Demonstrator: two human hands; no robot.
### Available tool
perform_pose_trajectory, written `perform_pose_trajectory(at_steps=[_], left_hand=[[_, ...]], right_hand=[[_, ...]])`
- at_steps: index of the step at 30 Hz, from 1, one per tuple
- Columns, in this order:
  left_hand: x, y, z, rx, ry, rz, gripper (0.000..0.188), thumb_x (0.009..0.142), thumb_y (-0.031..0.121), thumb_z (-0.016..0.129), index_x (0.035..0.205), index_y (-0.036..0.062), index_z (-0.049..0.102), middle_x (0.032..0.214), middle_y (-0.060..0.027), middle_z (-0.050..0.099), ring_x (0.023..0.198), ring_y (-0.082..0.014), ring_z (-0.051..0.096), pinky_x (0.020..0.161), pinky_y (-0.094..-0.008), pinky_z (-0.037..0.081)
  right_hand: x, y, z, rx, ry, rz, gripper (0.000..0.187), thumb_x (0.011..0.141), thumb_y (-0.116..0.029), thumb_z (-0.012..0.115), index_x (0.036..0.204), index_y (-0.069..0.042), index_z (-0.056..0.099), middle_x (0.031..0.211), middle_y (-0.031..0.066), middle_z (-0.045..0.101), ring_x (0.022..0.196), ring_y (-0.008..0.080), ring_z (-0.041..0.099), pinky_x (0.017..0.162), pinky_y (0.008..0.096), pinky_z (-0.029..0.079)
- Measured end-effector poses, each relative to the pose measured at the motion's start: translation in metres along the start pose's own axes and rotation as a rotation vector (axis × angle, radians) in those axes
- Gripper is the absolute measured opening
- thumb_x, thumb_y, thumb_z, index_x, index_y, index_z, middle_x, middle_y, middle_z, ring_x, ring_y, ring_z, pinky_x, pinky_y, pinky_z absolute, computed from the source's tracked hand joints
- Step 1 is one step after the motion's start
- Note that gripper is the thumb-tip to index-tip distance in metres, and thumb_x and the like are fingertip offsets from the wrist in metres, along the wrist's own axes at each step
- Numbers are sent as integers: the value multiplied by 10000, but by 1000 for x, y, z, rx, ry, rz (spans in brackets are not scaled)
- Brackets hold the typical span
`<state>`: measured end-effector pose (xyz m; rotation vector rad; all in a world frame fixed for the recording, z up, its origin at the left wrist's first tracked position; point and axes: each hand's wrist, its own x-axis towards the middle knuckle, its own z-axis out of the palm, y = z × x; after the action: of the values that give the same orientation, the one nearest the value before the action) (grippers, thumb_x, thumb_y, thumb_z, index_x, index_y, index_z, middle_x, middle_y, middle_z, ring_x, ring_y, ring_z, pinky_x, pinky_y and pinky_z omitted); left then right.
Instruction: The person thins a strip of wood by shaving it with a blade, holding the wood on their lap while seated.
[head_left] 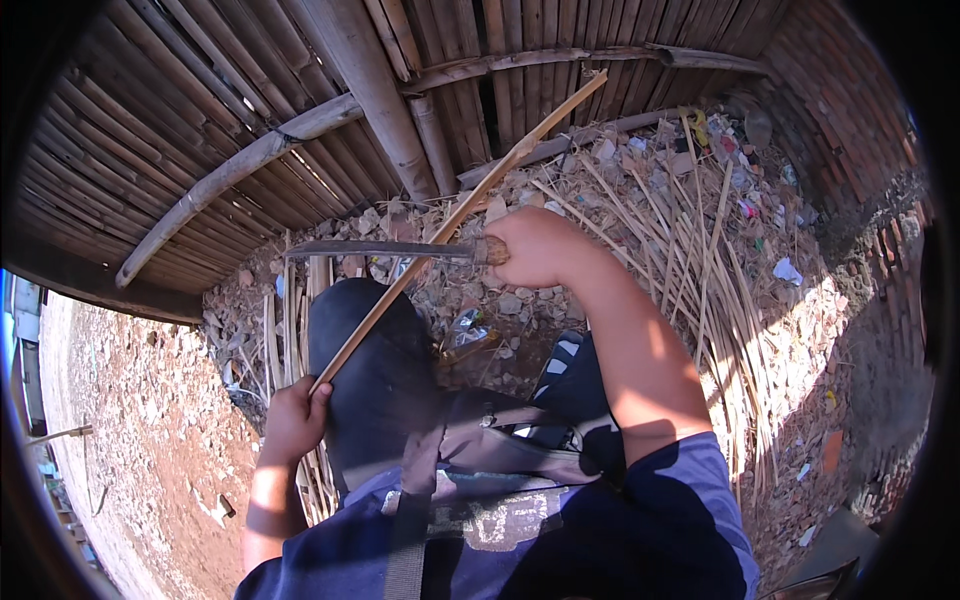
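Bamboo strips (pixel 735 345) lie heaped at right, whether finished or waiting unclear; one long strip (pixel 474 201), seemingly part-worked, slants far-right; a machete (pixel 390 248) crosses it, gripped in the right hand (pixel 538 250); the left hand (pixel 296 420) is closed round its near end.

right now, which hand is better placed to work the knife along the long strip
Likely the right hand: it grips the knife by the handle, its blade crossing the strip in this view. The left hand holds the strip's near end.
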<state>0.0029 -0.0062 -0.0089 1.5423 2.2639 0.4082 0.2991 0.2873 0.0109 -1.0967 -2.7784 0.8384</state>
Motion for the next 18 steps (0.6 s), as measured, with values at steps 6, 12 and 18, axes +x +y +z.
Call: perform_pose_trajectory(at_steps=[6,12,18], left_hand=[[4,4,-3,-10,-27,15,344,995,308,605,860,-8,625,644,-246,590,654,-468,617,585,-496,464],[2,4,-2,0,-31,-3,347,997,307,598,851,-8,608,643,-250,590,667,-483,614,595,-508,465],[-1,6,3,14,9,-38,325,989,296,609,845,5,611,638,-242,594,662,-478,617,594,-510,468]], right_hand=[[-5,40,-20,211,98,304,302,768,-247,750,976,-34,701,915,207,704,900,379,682,828,438,539],[-3,15,-1,53,74,138,303,771,-249,738,985,-40,689,908,207,697,904,385,681,823,455,537],[-3,1,-5,-16,-10,37,297,764,-271,740,963,-55,697,914,191,702,917,386,680,818,470,535]])
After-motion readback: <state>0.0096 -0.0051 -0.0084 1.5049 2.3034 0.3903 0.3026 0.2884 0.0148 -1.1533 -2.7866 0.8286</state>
